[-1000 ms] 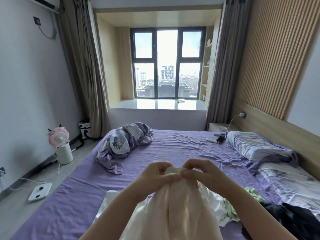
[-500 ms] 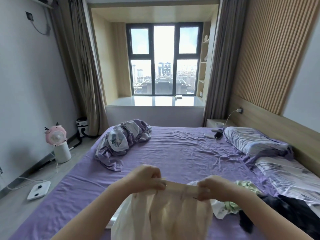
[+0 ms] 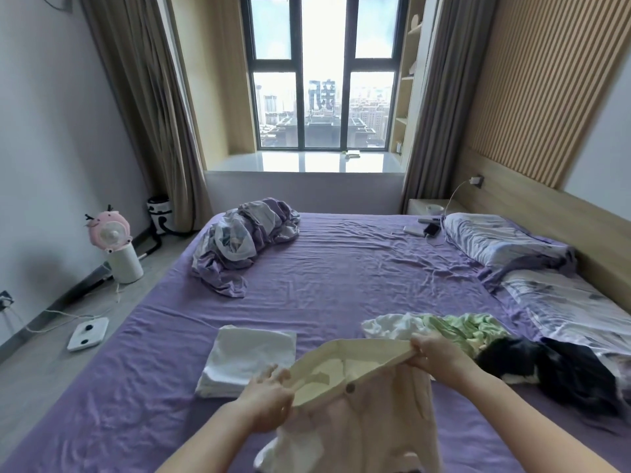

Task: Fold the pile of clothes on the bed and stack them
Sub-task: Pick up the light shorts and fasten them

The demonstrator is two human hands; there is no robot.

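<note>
A cream garment [image 3: 355,397] with a button at its waistband hangs over the near part of the purple bed [image 3: 341,278]. My left hand [image 3: 269,397] grips the waistband's left end, and my right hand [image 3: 433,353] pinches its right end, so the band is stretched open between them. A folded white garment [image 3: 249,360] lies flat on the bed just left of my hands. To the right lies the unfolded pile: a white piece [image 3: 392,326], a green piece [image 3: 467,329] and a black piece [image 3: 553,373].
A crumpled purple quilt [image 3: 242,240] lies at the bed's far left. Pillows [image 3: 505,240] line the headboard side on the right, with a phone and power bank [image 3: 423,229] near them. A pink fan [image 3: 112,244] and a white scale [image 3: 88,333] stand on the floor at left.
My hands have spread apart and come down, opening the waistband wide. The view has tilted down, and the folded white garment now shows on the left.
</note>
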